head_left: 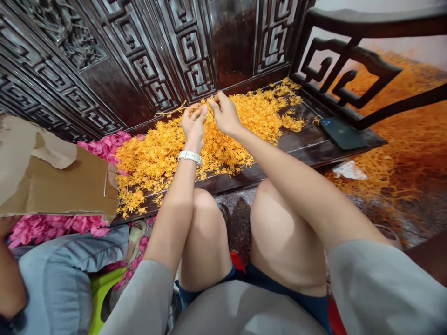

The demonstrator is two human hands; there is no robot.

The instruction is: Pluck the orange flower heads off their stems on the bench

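My left hand (193, 123), with a white watch band (189, 157) at its wrist, is closed in a pinch on a thin orange stem (171, 112) that sticks out to the left. Close beside it, my right hand (225, 112) is also closed, its thumb and fingertips pinching a small orange flower piece (211, 99). The fingertips of both hands nearly meet, and the exact joint between the pieces is too small to make out. Under and around both hands spreads a heap of orange artificial flower pieces (153, 153) on a dark wooden bench (296, 146).
A phone (344, 133) lies at the bench's right end, below the carved armrest (352, 70). Orange strands (401, 153) pile beyond it. At left are a cardboard box (66, 186), pink petals (59, 227) and another person's jeans-clad leg (66, 274). A carved backrest (139, 60) rises behind.
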